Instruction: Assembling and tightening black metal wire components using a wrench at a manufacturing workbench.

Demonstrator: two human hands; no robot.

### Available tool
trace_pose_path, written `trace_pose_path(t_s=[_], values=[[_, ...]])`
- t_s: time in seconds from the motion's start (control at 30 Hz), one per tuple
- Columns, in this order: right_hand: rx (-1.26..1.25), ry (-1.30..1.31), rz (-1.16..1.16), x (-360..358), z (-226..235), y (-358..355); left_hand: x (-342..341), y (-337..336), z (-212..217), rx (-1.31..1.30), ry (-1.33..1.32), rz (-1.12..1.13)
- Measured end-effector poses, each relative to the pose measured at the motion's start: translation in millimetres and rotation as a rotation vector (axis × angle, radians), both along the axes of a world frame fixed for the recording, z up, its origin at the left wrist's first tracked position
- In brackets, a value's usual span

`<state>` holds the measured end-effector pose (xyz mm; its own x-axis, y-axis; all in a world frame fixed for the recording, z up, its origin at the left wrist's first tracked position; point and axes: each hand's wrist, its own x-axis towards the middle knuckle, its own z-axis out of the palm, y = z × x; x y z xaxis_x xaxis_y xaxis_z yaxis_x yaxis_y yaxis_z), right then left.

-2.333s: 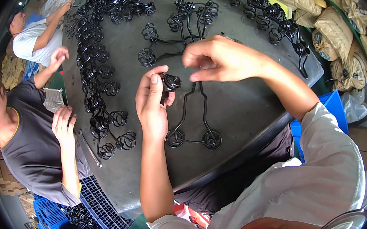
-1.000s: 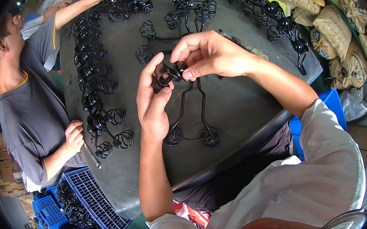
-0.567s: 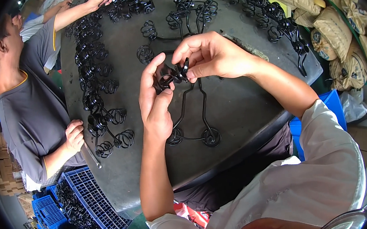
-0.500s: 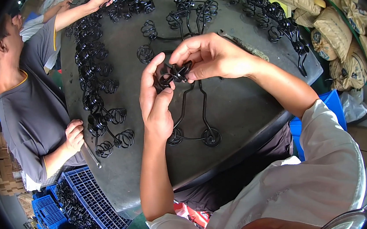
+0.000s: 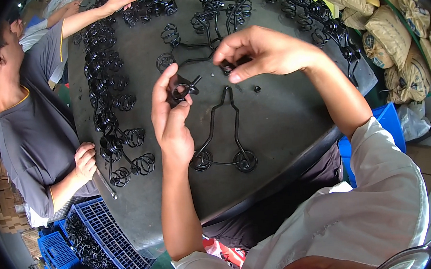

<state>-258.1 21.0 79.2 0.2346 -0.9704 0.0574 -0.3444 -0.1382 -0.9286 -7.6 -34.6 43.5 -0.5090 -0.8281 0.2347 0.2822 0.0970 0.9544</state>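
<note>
My left hand (image 5: 172,125) is closed on a black ring clamp (image 5: 184,90), held between thumb and fingers, with a thin pin-like end jutting from it. To its right, my right hand (image 5: 273,59) curls its fingers and thumb round a small dark part (image 5: 228,67); most of that part is hidden. Below the hands lies a bent black wire frame (image 5: 238,127) with a narrow looped top and coils at its two lower ends. Another black coiled wire frame (image 5: 217,22) lies beyond my hands. A small black nut-like piece (image 5: 257,89) rests under my right wrist.
Rows of black coiled wire parts line the dark table (image 5: 181,210) at left (image 5: 110,87) and right (image 5: 312,11). A co-worker (image 5: 35,126) stands at left, one hand by a wrench (image 5: 107,185). Blue crates (image 5: 114,243) sit below; sacks (image 5: 390,34) are piled at right.
My hands have moved apart. The clamp stays in my left hand, while the right has moved up and right with a small dark part. More of the near frame's looped top shows.
</note>
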Motion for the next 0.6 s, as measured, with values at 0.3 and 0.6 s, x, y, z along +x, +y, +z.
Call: trace_pose_path(t_s=[0.3, 0.6], values=[[0.139, 0.789, 0.263, 3, -3, 8, 2, -7, 6, -0.004, -0.044, 0.016], [0.102, 0.813, 0.192, -6, -17, 14, 2, 2, -5, 0.028, -0.021, 0.027]])
